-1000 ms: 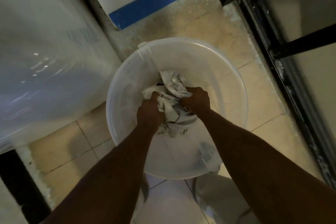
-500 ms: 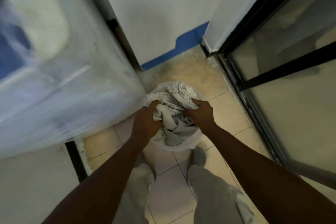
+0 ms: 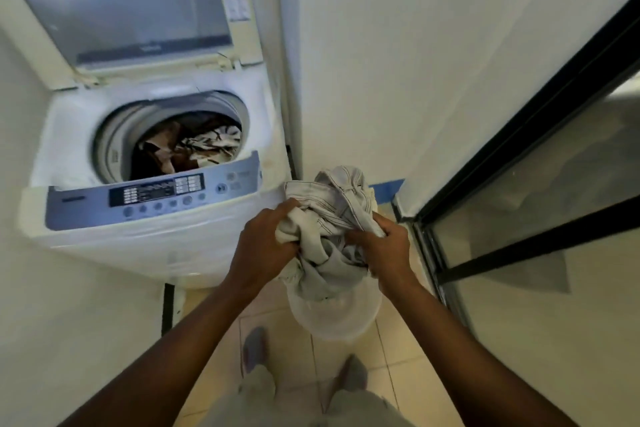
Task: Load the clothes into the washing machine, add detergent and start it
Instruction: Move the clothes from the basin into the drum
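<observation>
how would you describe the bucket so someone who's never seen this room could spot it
Start at the white top-loading washing machine with its lid up. On the tiled floor to its right, below the bundled pale garment held in both hands, sits the bucket. It is round, translucent white plastic, the only container on the floor.

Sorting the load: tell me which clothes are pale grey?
The bundled garment gripped by both the left hand and right hand; the drum's clothes are brown and patterned.

Soft, even indoor light, brightest on the white wall right of the washing machine, with faint glare on its raised lid, dim forearms below it, slight motion blur overall, and wide-angle bending of the black door frame at far right.
</observation>
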